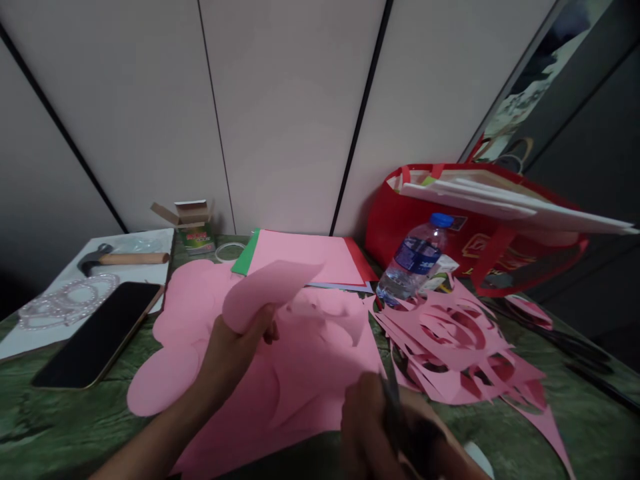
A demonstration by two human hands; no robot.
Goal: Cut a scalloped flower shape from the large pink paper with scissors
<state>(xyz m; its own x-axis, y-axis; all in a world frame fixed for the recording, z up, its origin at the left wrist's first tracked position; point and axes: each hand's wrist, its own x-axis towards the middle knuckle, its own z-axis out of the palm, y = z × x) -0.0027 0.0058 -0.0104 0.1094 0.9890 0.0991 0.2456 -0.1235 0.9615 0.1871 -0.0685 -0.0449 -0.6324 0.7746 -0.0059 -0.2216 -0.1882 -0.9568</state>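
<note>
Pinched between the thumb and fingers of my left hand [245, 343] is a curved piece of pink paper [267, 287], raised above the table. My right hand [373, 427], blurred at the bottom, is closed around dark-handled scissors [395, 413]; the blades point upward and whether they are apart is hard to make out. Beneath both hands lie large pink sheets [325, 373] with cut edges. Rounded pink cutouts [165, 377] lie to the left of my left wrist. A heap of pink paper scraps [460, 340] with curved holes is to the right.
A phone [100, 337], a hammer [130, 258] and a beaded strand [70, 300] lie at the left. An opened small box [196, 233] and stacked coloured paper [305, 250] stand behind. A water bottle [413, 260] leans near a red bag [480, 253] at the right.
</note>
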